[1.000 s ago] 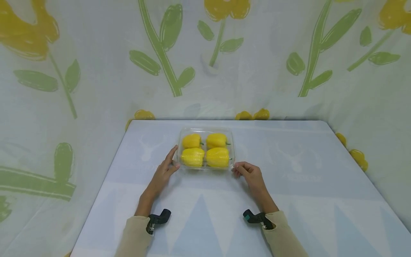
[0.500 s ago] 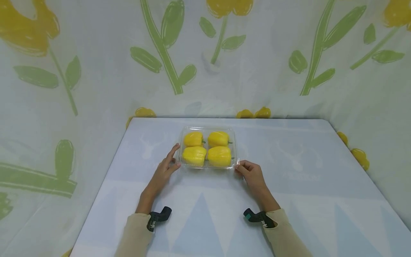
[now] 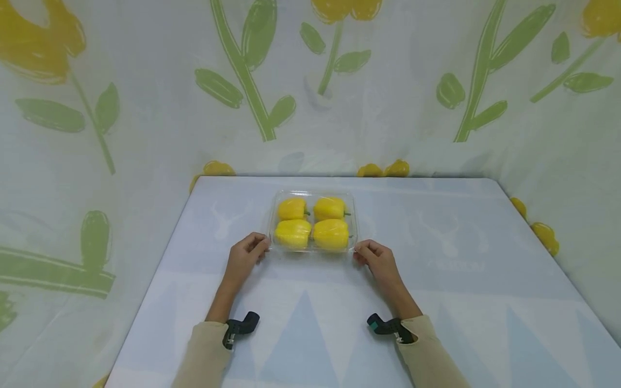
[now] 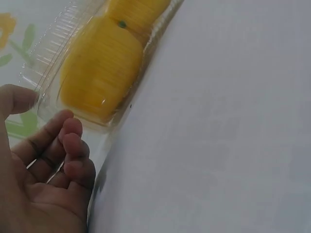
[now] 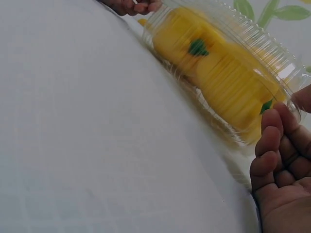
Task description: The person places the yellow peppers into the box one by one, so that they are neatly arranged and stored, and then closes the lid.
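Note:
A clear plastic box point(image 3: 312, 249) sits toward the back of the table, holding several yellow bell peppers point(image 3: 331, 234) with green stems. At its near left corner, my left hand point(image 3: 245, 258) pinches the rim between thumb and curled fingers. My right hand point(image 3: 380, 264) pinches the near right corner likewise. In the left wrist view, the thumb of the left hand point(image 4: 48, 179) meets the box edge, with fingertips against the wall below. The right wrist view has the right hand point(image 5: 286, 165) at the opposite corner, its thumb partly cut off by the frame.
The white and pale blue patterned table point(image 3: 310, 323) extends in front of and beside the box. A floral cloth backdrop point(image 3: 388, 108) rises behind the table's back edge and along both sides. Each wrist carries a black camera mount point(image 3: 241, 327).
My left hand has drawn back along the box's left side, its spread fingers curling in at the near corner. The right hand stays at its corner. The box has hardly shifted.

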Demonstrator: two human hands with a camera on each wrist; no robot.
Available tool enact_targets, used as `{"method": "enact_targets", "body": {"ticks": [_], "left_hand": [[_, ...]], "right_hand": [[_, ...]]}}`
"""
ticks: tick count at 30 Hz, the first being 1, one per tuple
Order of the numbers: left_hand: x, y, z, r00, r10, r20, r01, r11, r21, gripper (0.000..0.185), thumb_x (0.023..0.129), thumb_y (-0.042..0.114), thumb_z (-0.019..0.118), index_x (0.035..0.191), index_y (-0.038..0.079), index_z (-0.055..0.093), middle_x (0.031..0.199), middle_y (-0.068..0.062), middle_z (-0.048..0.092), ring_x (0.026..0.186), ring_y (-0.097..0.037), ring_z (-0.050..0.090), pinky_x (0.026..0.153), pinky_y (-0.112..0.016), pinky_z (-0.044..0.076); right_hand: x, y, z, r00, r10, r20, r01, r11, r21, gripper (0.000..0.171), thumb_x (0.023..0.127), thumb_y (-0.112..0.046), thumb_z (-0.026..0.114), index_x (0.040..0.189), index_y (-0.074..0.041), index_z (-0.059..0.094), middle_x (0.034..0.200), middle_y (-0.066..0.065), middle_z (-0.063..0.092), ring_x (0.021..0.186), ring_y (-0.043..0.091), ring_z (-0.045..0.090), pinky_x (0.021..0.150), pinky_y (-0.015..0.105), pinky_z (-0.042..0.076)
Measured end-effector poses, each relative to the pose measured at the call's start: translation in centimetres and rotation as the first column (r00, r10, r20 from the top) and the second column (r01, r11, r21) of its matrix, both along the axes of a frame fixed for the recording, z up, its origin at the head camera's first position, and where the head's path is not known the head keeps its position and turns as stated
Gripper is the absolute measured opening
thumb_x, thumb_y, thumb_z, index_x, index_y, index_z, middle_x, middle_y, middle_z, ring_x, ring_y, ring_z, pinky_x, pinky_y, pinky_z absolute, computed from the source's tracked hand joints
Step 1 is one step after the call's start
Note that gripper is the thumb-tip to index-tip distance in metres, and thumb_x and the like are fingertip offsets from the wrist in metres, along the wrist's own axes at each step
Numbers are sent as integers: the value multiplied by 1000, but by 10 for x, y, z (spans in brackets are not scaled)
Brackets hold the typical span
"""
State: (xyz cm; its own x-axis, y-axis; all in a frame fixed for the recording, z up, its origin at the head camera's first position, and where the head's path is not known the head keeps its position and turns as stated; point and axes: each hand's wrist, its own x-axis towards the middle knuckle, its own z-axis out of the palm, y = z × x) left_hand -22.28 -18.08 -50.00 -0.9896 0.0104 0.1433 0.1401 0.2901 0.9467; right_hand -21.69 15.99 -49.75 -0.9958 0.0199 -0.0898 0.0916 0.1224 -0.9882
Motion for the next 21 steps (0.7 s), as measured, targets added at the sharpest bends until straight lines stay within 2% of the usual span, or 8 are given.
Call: {"method": "enact_targets", "body": {"ticks": [3,8,10,12,15,19,21], "left_hand": [[1,1,1,998,-15,54,13,999,32,30,100,31,63,95,2,70,79,-14,64,68,-26,54,58,-29,46],[3,1,2,993,-48,107,38,995,96,28,100,26,61,94,0,68,79,-14,63,67,-23,53,57,-28,45],[3,2,3,992,-54,113,41,993,109,28,100,26,61,95,-1,68,79,-14,62,67,-22,53,57,-28,45],[3,2,3,992,-58,115,44,992,117,29,100,26,61,95,-1,67,80,-15,62,67,-22,52,58,-28,45],[2,2,3,991,-62,118,47,991,127,29,100,27,61,95,-1,66,80,-16,61,67,-22,51,58,-28,44],[1,3,3,989,-66,132,47,990,135,29,100,26,61,96,-2,66,81,-17,61,68,-23,51,59,-28,44],[1,2,3,988,-68,141,49,990,135,29,101,25,61,97,-3,67,82,-18,61,69,-25,52,59,-29,44]], "right_hand": [[0,-1,0,1000,1,1,-1,1000,-5,23,97,-19,62,95,3,68,86,8,68,81,20,59,72,25,49],[1,-2,0,1000,7,-29,-7,1000,-3,24,98,-21,63,101,3,66,90,12,66,81,20,58,71,25,48],[0,-1,-1,997,17,-72,-18,1000,-8,25,99,-18,63,116,0,63,104,10,64,80,20,57,69,25,48],[-1,0,-2,992,28,-122,-29,1000,-8,38,99,-13,62,135,-7,55,123,6,59,79,22,58,67,26,48],[0,2,-1,983,58,-176,-57,998,15,60,99,-9,61,154,-20,38,126,14,61,75,33,61,61,28,49],[5,1,7,965,110,-238,-91,992,89,58,100,-10,60,154,-17,40,139,15,57,78,43,64,56,32,50],[9,0,13,950,129,-285,-93,986,135,53,100,-9,60,151,-11,44,155,6,41,83,42,65,56,31,50]]}}
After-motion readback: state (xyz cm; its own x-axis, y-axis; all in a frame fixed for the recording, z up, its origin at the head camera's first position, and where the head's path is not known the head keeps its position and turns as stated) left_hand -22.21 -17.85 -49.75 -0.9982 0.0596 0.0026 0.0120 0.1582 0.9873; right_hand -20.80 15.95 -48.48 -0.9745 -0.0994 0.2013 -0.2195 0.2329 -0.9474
